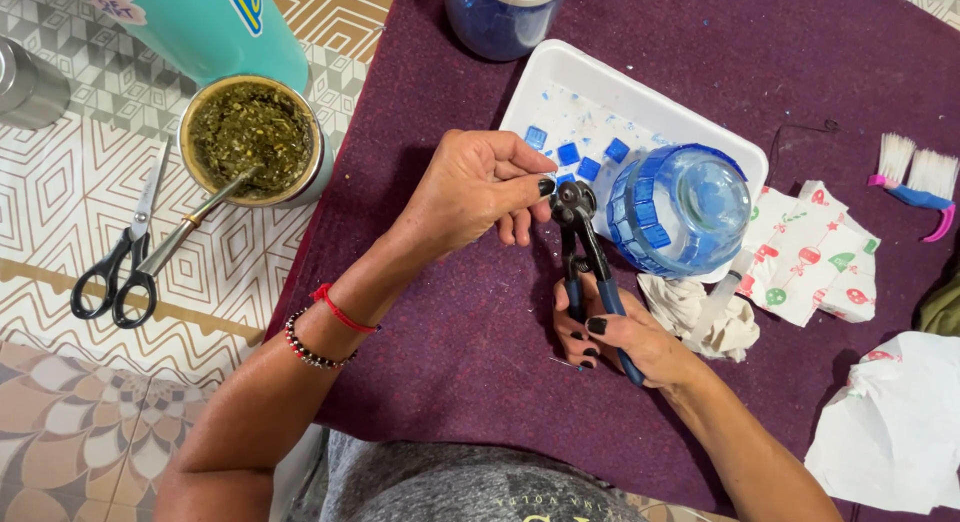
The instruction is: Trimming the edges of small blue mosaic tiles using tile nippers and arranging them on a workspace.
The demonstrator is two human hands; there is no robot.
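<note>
My right hand point(618, 340) grips the blue handles of wheeled tile nippers point(583, 244), jaws pointing up. My left hand point(476, 189) pinches something tiny at the jaws with thumb and forefinger; the piece itself is too small to make out. Just beyond lies a white tray point(560, 70) with small blue glass tiles point(577, 154) and chips. A clear glass jar point(682, 209) partly covered with blue tiles lies on its side at the tray's right end.
A purple cloth point(470, 352) covers the work area. A cup of green herb with a metal straw point(253, 138), scissors point(120, 262), a teal bottle point(215, 22), a jar of blue pieces point(500, 17), crumpled paper point(806, 252), a rag point(700, 312) and brushes point(915, 177) lie around.
</note>
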